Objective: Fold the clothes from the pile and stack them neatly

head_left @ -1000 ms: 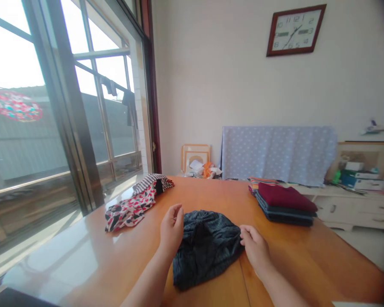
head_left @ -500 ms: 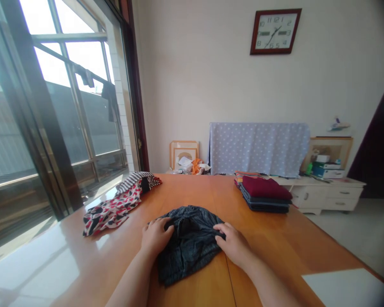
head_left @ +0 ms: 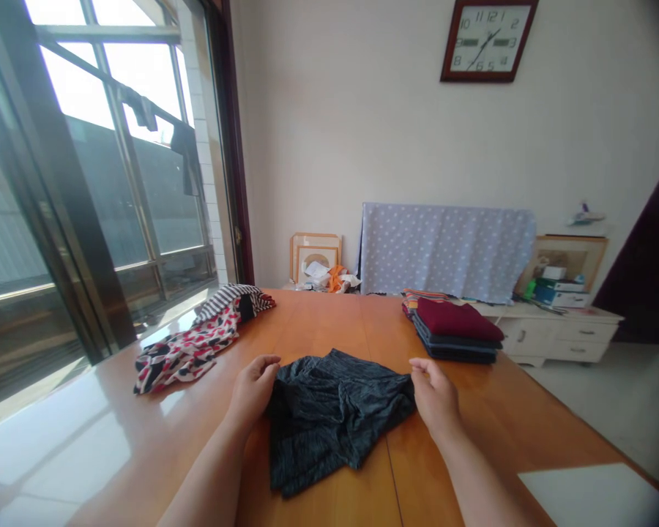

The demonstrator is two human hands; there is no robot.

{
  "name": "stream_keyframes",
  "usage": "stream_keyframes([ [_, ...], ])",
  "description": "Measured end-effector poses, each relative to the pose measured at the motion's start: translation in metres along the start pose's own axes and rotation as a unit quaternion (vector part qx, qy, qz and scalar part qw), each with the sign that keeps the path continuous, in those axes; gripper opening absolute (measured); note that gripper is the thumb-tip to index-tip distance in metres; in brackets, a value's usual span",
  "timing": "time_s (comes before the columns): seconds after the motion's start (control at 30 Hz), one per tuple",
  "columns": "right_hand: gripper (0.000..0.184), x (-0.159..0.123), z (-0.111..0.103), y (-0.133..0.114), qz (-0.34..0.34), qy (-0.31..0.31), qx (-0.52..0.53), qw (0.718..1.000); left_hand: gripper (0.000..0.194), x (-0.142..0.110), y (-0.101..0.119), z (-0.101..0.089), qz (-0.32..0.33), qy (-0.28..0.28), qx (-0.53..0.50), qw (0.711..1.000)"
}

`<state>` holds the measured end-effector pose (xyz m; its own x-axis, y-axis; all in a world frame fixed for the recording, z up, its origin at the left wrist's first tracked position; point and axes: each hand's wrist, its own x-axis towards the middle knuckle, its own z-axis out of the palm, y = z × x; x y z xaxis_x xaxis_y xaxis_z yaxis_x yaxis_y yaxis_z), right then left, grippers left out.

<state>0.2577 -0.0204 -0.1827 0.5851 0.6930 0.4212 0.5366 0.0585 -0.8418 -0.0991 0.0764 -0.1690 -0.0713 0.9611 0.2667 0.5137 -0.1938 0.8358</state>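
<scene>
Our left hand (head_left: pixel 252 388) sits half-curled at the upper left edge of a dark grey striped garment (head_left: pixel 329 421), and our right hand (head_left: pixel 433 391) is bunched, fingers together, at its upper right corner. Both touch the cloth, but we cannot tell whether either one really grips it. The garment lies rumpled right in front of us on the wooden table (head_left: pixel 472 446), across the seam between two leaves. To its left, well apart from our hands, lies a red, white and black patterned garment (head_left: pixel 187 351), with a striped piece (head_left: pixel 225 304) at its far end. To the right is a folded stack of clothes (head_left: pixel 455 340), topped by a maroon top (head_left: pixel 458 318). Farther off, a polka-dot cloth (head_left: pixel 444 252) is draped against the wall, with picture frames (head_left: pixel 314 256) to its left and a white drawer cabinet (head_left: pixel 554 340) carrying boxes (head_left: pixel 560 289) to its right. Above, a wall clock (head_left: pixel 486 40) shows numerals 1 to 12.
</scene>
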Motion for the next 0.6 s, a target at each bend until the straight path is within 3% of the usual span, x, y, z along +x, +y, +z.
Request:
stream_keyframes([
  [0.13,0.038,-0.015,0.005,-0.018,-0.055,-0.128,0.041,0.989,0.04,0.0,0.001,0.001,-0.021,-0.048,0.006,0.999],
  [0.23,0.05,-0.025,0.01,-0.023,-0.088,-0.28,0.008,0.956,0.043,-0.004,0.005,0.001,-0.016,-0.111,0.0,0.994],
  [0.3,0.06,-0.028,0.011,-0.023,-0.105,-0.334,-0.03,0.936,0.044,-0.006,0.008,0.001,-0.009,-0.142,-0.006,0.99],
  [0.4,0.034,-0.026,0.01,-0.023,-0.116,-0.325,-0.039,0.938,0.041,-0.007,0.009,0.0,-0.001,-0.143,-0.014,0.99],
  [0.47,0.019,-0.02,0.008,-0.024,-0.079,-0.306,0.012,0.949,0.038,-0.006,0.008,0.001,0.013,-0.134,-0.008,0.991],
  [0.53,0.022,-0.012,0.005,-0.023,0.011,-0.265,0.086,0.96,0.038,-0.005,0.007,0.003,0.021,-0.124,0.008,0.992],
  [0.6,0.026,-0.003,0.002,-0.018,0.122,-0.182,0.154,0.964,0.039,-0.006,0.009,0.004,0.016,-0.112,0.027,0.993],
])
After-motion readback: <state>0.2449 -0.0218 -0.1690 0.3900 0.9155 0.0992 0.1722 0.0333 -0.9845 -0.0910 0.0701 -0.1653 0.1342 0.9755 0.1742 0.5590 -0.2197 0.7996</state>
